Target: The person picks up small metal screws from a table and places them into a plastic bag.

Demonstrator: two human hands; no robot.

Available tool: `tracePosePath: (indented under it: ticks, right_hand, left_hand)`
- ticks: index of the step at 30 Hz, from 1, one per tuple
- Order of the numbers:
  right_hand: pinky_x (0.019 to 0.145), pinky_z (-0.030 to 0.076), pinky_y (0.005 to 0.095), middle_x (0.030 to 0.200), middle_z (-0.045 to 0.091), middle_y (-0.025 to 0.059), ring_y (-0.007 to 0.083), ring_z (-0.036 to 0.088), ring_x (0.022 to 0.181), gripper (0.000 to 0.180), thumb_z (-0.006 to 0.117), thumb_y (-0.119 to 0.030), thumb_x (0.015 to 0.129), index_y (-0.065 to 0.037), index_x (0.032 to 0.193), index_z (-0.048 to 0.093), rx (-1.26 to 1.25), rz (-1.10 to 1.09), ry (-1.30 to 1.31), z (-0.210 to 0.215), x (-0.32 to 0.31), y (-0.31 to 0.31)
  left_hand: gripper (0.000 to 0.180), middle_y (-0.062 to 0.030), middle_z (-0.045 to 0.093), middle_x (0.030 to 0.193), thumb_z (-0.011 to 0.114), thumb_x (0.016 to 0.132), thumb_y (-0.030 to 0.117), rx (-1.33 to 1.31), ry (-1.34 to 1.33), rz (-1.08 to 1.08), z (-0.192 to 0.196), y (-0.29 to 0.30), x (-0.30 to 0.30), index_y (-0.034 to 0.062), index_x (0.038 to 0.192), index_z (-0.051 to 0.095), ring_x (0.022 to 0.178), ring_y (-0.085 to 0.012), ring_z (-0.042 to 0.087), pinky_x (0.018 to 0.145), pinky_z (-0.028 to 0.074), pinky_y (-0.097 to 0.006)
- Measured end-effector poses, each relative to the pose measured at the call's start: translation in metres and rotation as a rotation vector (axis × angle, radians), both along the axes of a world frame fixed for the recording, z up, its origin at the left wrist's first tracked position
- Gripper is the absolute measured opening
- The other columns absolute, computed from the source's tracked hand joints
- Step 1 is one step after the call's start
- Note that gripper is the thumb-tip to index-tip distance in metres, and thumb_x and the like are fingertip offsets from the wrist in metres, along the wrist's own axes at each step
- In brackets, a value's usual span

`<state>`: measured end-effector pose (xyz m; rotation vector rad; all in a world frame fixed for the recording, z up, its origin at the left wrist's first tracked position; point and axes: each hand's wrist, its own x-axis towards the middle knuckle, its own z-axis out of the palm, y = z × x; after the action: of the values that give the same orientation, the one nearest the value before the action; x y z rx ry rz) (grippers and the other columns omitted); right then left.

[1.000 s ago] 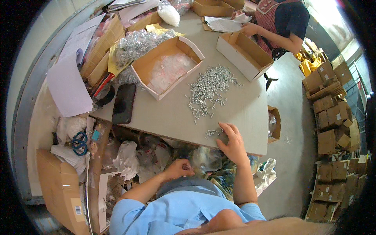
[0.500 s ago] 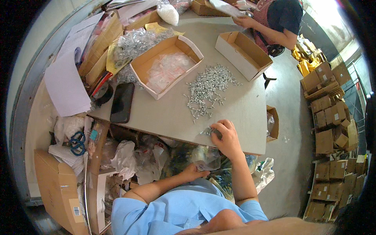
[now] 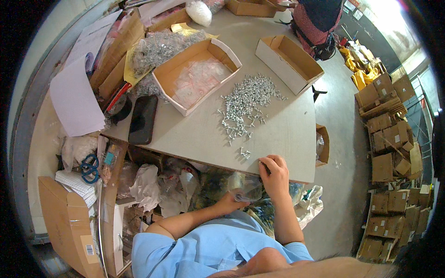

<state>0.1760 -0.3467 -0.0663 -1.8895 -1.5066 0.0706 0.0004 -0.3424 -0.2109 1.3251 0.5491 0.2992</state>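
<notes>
clear plastic bag (image 3: pixel 244 185) is hanging just below the table edge (image 3: pixel 218 162), its mouth pinched by the left hand (image 3: pixel 230 202), while the right hand (image 3: pixel 275 175), fingers curled together, is sitting at the edge directly above, nearer the few loose screws (image 3: pixel 244 152).

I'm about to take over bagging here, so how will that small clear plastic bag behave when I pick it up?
The clear bag looks thin and crumpled between the left hand and right hand, so probably floppy and light. Its glossy film may be slippery, and likely sags once screws go in.
</notes>
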Motion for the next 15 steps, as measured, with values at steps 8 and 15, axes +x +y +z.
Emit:
tracePosePath:
  ticks: [8,15]
  right_hand:
    - [0.071,0.051,0.0359,0.096,0.062,0.0135,0.0303,0.061,0.082,0.017,0.067,-0.005,0.075,-0.003,0.091,0.066,0.009,-0.009,0.026,0.003,0.001,-0.002]
    - [0.067,0.051,0.0326,0.092,0.062,0.0133,0.0268,0.063,0.074,0.012,0.067,-0.004,0.076,-0.001,0.087,0.064,-0.02,-0.1,0.051,0.002,0.001,-0.008]
  left_hand:
    - [0.03,-0.0066,0.063,0.087,0.073,0.081,0.021,-0.003,0.016,-0.008,0.008,0.003,-0.001,0.0028,0.099,0.058,0.077,-0.0122,0.059,0.069,0.05,-0.03]
    - [0.03,-0.0051,0.063,0.085,0.073,0.081,0.021,-0.108,0.072,0.003,0.017,0.002,-0.002,0.0034,0.1,0.057,0.076,-0.0117,0.059,0.068,0.049,-0.029]
